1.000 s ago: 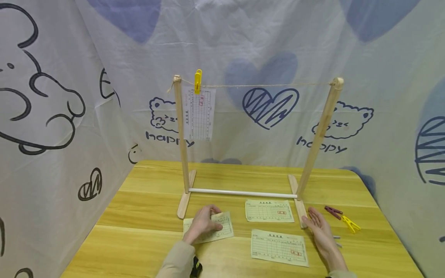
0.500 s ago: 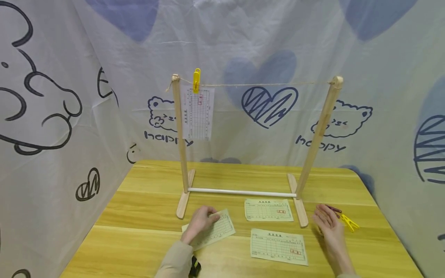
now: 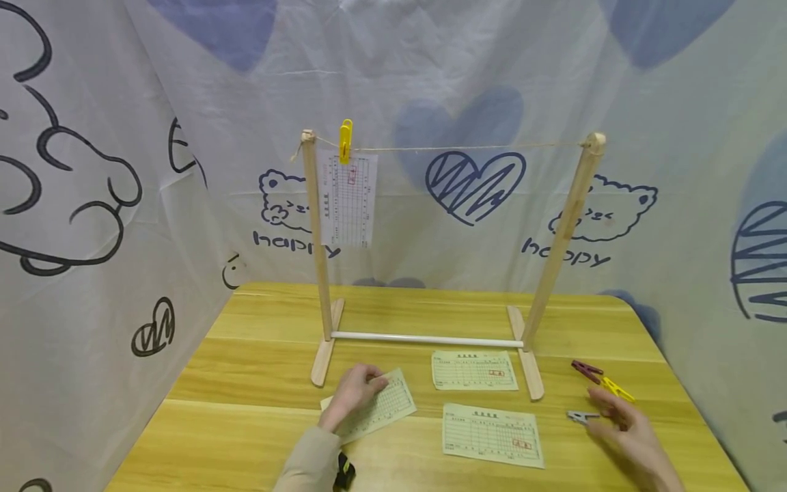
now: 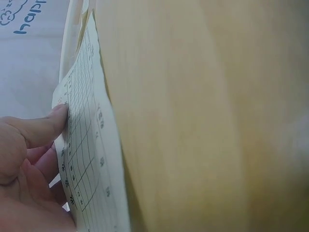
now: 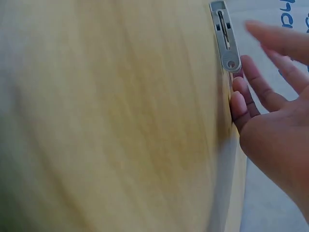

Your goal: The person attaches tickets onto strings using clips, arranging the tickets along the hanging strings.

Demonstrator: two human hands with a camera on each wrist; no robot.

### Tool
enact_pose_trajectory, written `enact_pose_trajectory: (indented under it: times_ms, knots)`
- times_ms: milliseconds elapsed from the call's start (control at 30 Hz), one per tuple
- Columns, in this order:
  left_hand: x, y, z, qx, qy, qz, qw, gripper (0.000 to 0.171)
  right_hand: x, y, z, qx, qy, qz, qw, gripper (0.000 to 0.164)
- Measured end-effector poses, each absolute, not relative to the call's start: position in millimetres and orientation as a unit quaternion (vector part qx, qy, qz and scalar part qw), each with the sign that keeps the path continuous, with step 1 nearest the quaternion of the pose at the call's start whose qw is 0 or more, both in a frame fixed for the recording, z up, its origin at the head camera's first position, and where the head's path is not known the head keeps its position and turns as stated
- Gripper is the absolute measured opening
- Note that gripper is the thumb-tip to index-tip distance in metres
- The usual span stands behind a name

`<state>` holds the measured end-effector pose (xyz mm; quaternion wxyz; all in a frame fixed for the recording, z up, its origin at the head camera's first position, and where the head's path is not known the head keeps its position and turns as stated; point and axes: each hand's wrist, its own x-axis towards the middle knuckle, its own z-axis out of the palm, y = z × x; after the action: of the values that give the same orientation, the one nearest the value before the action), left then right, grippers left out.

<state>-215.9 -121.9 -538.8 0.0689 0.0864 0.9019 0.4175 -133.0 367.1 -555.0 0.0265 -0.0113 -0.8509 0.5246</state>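
Behind everything there is a white cloth (image 3: 381, 61), printed with hearts and bears. Before it stands the wooden tabletop (image 3: 246, 403). On this tabletop is a wooden frame (image 3: 570, 219) with two posts, joined low by a white rod (image 3: 424, 339) and at the top by a thin string (image 3: 443, 148).

The right hand (image 3: 633, 437) is at the right side of the tabletop; its grip is apart, the thumb away from the fingers. The left hand (image 3: 353, 393) has its grip clamped on the left slip (image 3: 396, 403), the thumb on the printed face.

The near slip (image 3: 492, 436) and the far slip (image 3: 475, 371) lie flat between the hands. A hanging slip (image 3: 349, 205) is on the string, near the left post, under an upright yellow clip (image 3: 346, 141).

The smallest things are clips: a purple clip (image 3: 587, 370), a second yellow clip (image 3: 618, 389) near it, and a grey clip (image 3: 581, 416) just beside the right hand; whether they touch, I cannot tell.
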Motion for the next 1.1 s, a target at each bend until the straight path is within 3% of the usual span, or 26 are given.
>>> enact_pose_trajectory:
  times_ms: [100, 333, 733, 1100]
  knots:
    - [-216.3, -122.4, -539.3, 0.092, 0.901, 0.42, 0.064, 0.014, -134.5, 368.2, -557.3, -0.014, -0.861, 0.508, 0.013, 0.06]
    - [-216.5, -122.5, -540.4, 0.088, 0.901, 0.42, 0.066, 0.014, -144.8, 358.1, -556.7, -0.028, -0.882, 0.468, 0.044, 0.057]
    - [-214.8, -120.0, -541.0, 0.092, 0.901, 0.419, 0.063, 0.014, -159.7, 338.3, -554.4, -0.118, -0.873, 0.472, 0.028, 0.06]
    - [-215.2, -121.7, -540.3, 0.092, 0.9, 0.421, 0.066, 0.014, -158.5, 339.5, -553.4, -0.101, -0.894, 0.435, 0.015, 0.059]
